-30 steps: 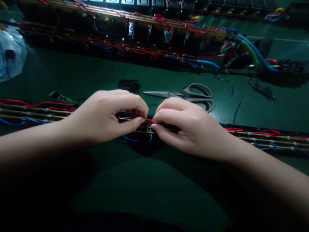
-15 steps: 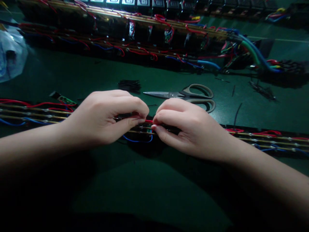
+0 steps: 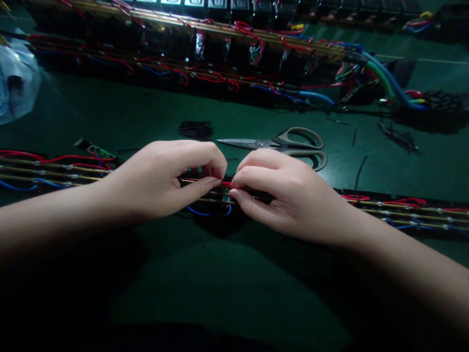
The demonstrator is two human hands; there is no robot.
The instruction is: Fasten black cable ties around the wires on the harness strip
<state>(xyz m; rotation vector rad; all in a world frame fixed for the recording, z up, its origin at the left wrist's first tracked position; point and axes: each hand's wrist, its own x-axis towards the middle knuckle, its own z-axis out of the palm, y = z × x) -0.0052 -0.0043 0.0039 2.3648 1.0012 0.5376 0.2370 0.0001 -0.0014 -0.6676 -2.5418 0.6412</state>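
A long dark strip with brass rails [image 3: 403,213] and red and blue wires runs across the green work surface beneath both hands. Thumb and fingertips of my left hand [image 3: 172,176] are pinched together over its middle, at a red wire [image 3: 226,184]. Close by on the right, my right hand [image 3: 286,190] pinches at the same red wire, its fingers closed. Fingertips hide the exact grip points. A blue wire [image 3: 210,214] loops below the rails between the hands. Just beyond the hands lie scissors [image 3: 264,143], points to the left.
Behind the scissors is a bundle of short black pieces [image 3: 195,129]. A larger wired assembly [image 3: 176,63] spans the back. A clear plastic bag [image 3: 20,83] sits at far left. A small green circuit board [image 3: 95,150] leans by the strip; dark scraps [image 3: 399,137] lie right.
My left hand has shifted slightly, its wrist rolling so that a wider gap shows between thumb and fingers. My right hand stays nearly still.
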